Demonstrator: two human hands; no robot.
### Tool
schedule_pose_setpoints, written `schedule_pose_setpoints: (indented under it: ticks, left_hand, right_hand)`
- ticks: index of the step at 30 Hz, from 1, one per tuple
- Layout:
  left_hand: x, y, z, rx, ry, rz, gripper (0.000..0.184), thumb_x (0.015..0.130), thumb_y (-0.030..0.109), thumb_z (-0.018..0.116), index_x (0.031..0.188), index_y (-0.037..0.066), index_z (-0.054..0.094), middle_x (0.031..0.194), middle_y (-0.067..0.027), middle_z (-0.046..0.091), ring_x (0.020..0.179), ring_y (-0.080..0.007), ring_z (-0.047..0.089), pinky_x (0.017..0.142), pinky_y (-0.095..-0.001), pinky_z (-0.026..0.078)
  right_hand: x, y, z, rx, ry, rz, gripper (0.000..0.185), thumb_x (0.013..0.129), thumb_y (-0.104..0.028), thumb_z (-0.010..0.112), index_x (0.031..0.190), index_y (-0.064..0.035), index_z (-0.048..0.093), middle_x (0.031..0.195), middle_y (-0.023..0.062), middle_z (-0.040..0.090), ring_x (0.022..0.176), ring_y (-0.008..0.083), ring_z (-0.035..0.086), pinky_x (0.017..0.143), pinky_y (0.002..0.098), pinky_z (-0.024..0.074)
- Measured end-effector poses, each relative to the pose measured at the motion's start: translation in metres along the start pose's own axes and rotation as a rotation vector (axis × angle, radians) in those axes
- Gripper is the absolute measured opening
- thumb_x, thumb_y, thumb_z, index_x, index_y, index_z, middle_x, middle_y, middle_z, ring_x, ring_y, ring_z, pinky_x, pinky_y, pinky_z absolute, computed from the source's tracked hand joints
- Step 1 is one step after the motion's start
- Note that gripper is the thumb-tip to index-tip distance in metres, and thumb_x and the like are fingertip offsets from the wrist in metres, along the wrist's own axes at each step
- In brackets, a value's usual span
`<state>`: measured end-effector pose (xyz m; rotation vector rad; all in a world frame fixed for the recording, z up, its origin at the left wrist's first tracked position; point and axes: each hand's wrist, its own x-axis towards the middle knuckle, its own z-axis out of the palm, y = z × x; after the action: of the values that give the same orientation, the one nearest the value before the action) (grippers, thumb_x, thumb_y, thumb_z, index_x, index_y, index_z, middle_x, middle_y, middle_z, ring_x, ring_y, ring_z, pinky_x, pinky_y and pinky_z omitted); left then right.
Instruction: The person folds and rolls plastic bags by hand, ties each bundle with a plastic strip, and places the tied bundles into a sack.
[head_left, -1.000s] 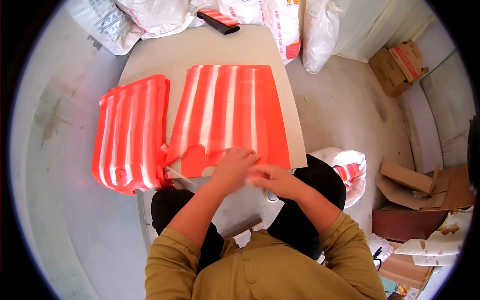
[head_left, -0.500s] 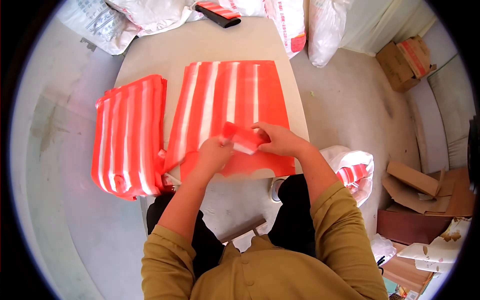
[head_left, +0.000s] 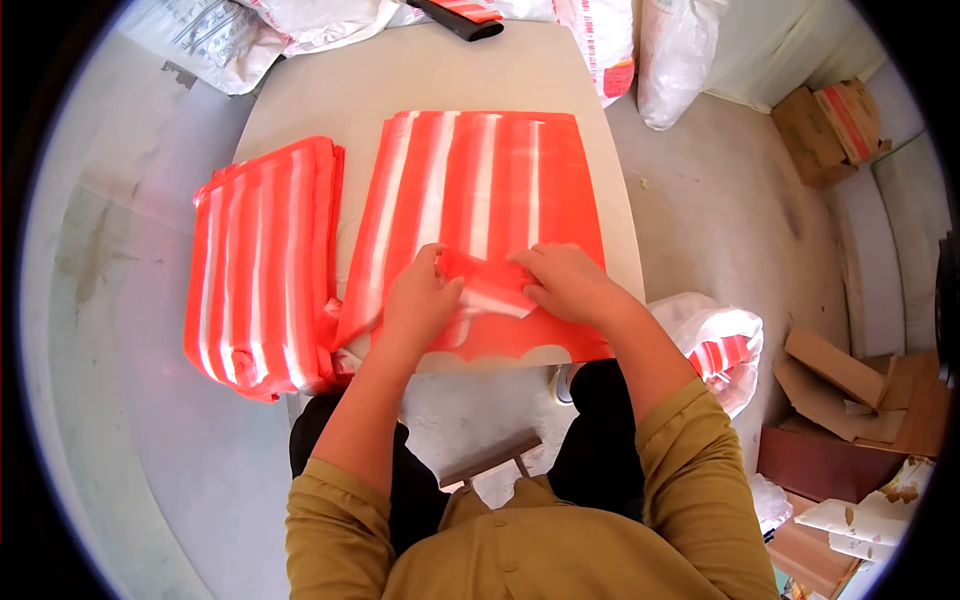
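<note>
A red and white striped plastic bag (head_left: 500,180) lies flat on the table in front of me, its near edge cut in wavy curves. Over its near part, a folded red and white piece of plastic (head_left: 487,285) stretches between my hands. My left hand (head_left: 424,297) pinches the left end of this piece. At the other end, the fingers and thumb of my right hand (head_left: 566,281) close on it. Whether the piece belongs to the bag beneath, I cannot tell. To the left, a thick folded stack of the same striped bags (head_left: 262,265) hangs slightly over the table edge.
The beige table (head_left: 360,75) carries a dark roll-like object with striped plastic (head_left: 462,17) at its far edge. White sacks (head_left: 590,45) stand behind. On the right are an open white sack (head_left: 735,330) with striped plastic inside and cardboard boxes (head_left: 830,385).
My hands have moved a little apart, and the piece between them is now spread wider and lower against the bag. The camera view has shifted slightly.
</note>
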<state>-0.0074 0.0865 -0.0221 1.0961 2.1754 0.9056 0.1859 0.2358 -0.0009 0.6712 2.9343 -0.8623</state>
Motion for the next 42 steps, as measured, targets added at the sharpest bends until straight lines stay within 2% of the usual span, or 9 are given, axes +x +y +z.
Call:
schedule_pose_setpoints:
  ticks: [4, 7, 11, 20, 23, 32, 35, 39, 42]
  left_hand:
    - [-0.008, 0.013, -0.029, 0.128, -0.018, -0.005, 0.039, 0.090, 0.017, 0.070, 0.127, 0.005, 0.065, 0.097, -0.0156, 0.072, 0.096, -0.0344, 0.070, 0.084, -0.0439, 0.055]
    - [-0.010, -0.015, -0.056, 0.280, 0.120, 0.110, 0.035, 0.093, 0.013, 0.067, 0.126, 0.001, 0.065, 0.106, -0.0131, 0.072, 0.092, -0.0280, 0.069, 0.083, -0.0401, 0.055]
    - [-0.023, -0.054, -0.087, 0.291, 0.195, 0.081, 0.042, 0.091, 0.013, 0.067, 0.131, 0.003, 0.063, 0.131, -0.0206, 0.062, 0.116, -0.0388, 0.063, 0.098, -0.0454, 0.052]
    - [-0.037, -0.060, -0.100, 0.282, 0.041, -0.087, 0.071, 0.085, 0.019, 0.075, 0.149, 0.004, 0.050, 0.106, -0.0185, 0.069, 0.098, -0.0332, 0.068, 0.089, -0.0408, 0.054]
    - [-0.043, -0.034, -0.113, 0.158, -0.059, -0.172, 0.077, 0.084, 0.030, 0.076, 0.151, 0.004, 0.048, 0.113, -0.0232, 0.072, 0.106, -0.0403, 0.070, 0.093, -0.0465, 0.054]
    - [-0.060, -0.030, -0.116, 0.279, -0.096, -0.059, 0.067, 0.084, 0.010, 0.070, 0.148, 0.007, 0.051, 0.094, -0.0111, 0.065, 0.092, -0.0178, 0.066, 0.081, -0.0322, 0.052]
    - [-0.052, -0.037, -0.127, -0.056, -0.086, -0.218, 0.059, 0.087, 0.007, 0.067, 0.144, 0.005, 0.052, 0.101, -0.0084, 0.067, 0.096, -0.0140, 0.065, 0.085, -0.0299, 0.053]
    - [-0.042, -0.048, -0.125, -0.416, -0.024, -0.162, 0.048, 0.091, 0.007, 0.065, 0.138, 0.005, 0.057, 0.108, -0.0082, 0.067, 0.098, -0.0138, 0.063, 0.087, -0.0305, 0.053]
    - [-0.035, -0.045, -0.114, -0.145, -0.025, -0.085, 0.049, 0.093, 0.016, 0.065, 0.140, 0.004, 0.057, 0.103, -0.0097, 0.067, 0.098, -0.0177, 0.062, 0.089, -0.0345, 0.052]
  right_hand:
    - [0.005, -0.019, 0.012, 0.004, 0.086, -0.164, 0.034, 0.087, -0.005, 0.070, 0.121, -0.0073, 0.070, 0.113, 0.0101, 0.069, 0.106, 0.0323, 0.064, 0.091, 0.0431, 0.0536]
    - [0.005, -0.021, 0.036, -0.003, 0.082, -0.335, 0.027, 0.087, -0.006, 0.070, 0.114, -0.0070, 0.072, 0.113, 0.0081, 0.069, 0.107, 0.0303, 0.064, 0.093, 0.0415, 0.0533]
    - [0.009, -0.025, 0.045, 0.006, 0.118, -0.410, 0.021, 0.088, -0.007, 0.070, 0.110, -0.0065, 0.073, 0.112, 0.0066, 0.069, 0.108, 0.0289, 0.064, 0.094, 0.0406, 0.0535]
    - [0.008, -0.045, 0.044, -0.054, 0.036, -0.356, 0.018, 0.091, -0.010, 0.070, 0.109, -0.0076, 0.073, 0.114, 0.0063, 0.071, 0.108, 0.0280, 0.065, 0.092, 0.0402, 0.0544]
    - [0.009, -0.054, 0.036, -0.016, 0.025, -0.288, 0.021, 0.090, -0.009, 0.070, 0.111, -0.0077, 0.073, 0.117, 0.0062, 0.071, 0.109, 0.0285, 0.066, 0.091, 0.0403, 0.0553]
    - [0.017, -0.040, 0.049, 0.080, 0.132, -0.250, 0.020, 0.095, -0.007, 0.066, 0.114, -0.0055, 0.072, 0.121, 0.0080, 0.070, 0.113, 0.0289, 0.065, 0.095, 0.0404, 0.0548]
    - [0.017, -0.042, 0.047, 0.096, 0.136, -0.245, 0.022, 0.096, -0.008, 0.065, 0.117, -0.0058, 0.072, 0.121, 0.0081, 0.070, 0.114, 0.0288, 0.064, 0.094, 0.0406, 0.0547]
    - [0.018, -0.050, 0.031, 0.142, 0.041, -0.138, 0.024, 0.098, -0.010, 0.064, 0.120, -0.0070, 0.072, 0.119, 0.0098, 0.071, 0.110, 0.0302, 0.065, 0.094, 0.0399, 0.0543]
    - [0.020, -0.055, 0.024, 0.254, 0.008, -0.005, 0.024, 0.100, -0.011, 0.062, 0.121, -0.0058, 0.071, 0.117, 0.0112, 0.072, 0.108, 0.0295, 0.066, 0.094, 0.0375, 0.0537]
